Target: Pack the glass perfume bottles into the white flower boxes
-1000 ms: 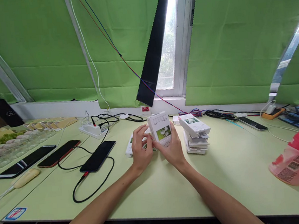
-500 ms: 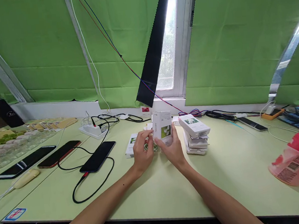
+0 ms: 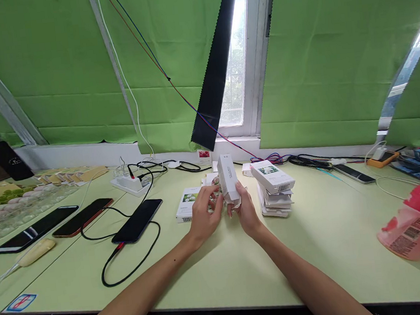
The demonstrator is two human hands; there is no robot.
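Three phones (image 3: 78, 222) are lying at the left of the pale green table (image 3: 221, 270), one plugged into a black cable (image 3: 131, 264). At the middle, the left hand (image 3: 204, 216) is curling its fingers around something small I cannot make out, just beside the right hand (image 3: 245, 212), which is gripping a white box (image 3: 228, 178) upright, its print too small to read. A stack of boxes (image 3: 274, 188) is sitting just right of it, a pink bottle (image 3: 417, 224) is lying at the far right, and green blinds (image 3: 333, 51) are covering the window.

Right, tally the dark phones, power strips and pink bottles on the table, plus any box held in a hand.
Dark phones: 4
Power strips: 1
Pink bottles: 1
White box in right hand: 1
Total: 7
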